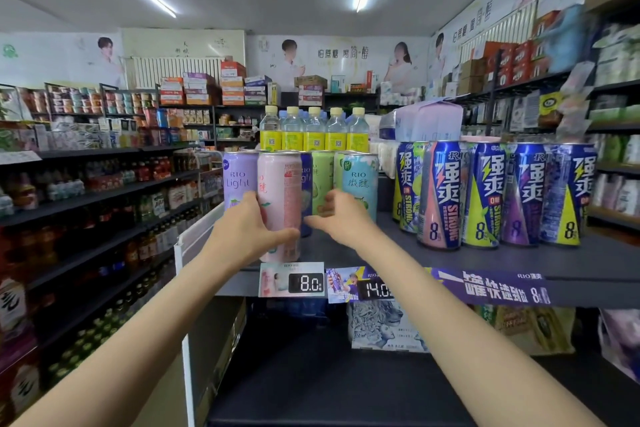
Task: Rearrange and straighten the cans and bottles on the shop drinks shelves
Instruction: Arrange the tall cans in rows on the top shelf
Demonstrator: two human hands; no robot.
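Aluminium, thin-walled and smooth, makes the tall pale-pink drinks can point(280, 204) rigid if full but easy to dent and probably slippery, so a wrap low around its body suits it. It stands at the front edge of the dark grey metal shelf point(519, 260), just beside the lilac can point(239, 180). The left hand point(247, 229) grips its lower half, thumb across the front. The right hand point(337, 218) hovers near, fingers point(317, 221) loosely curled, holding nothing.
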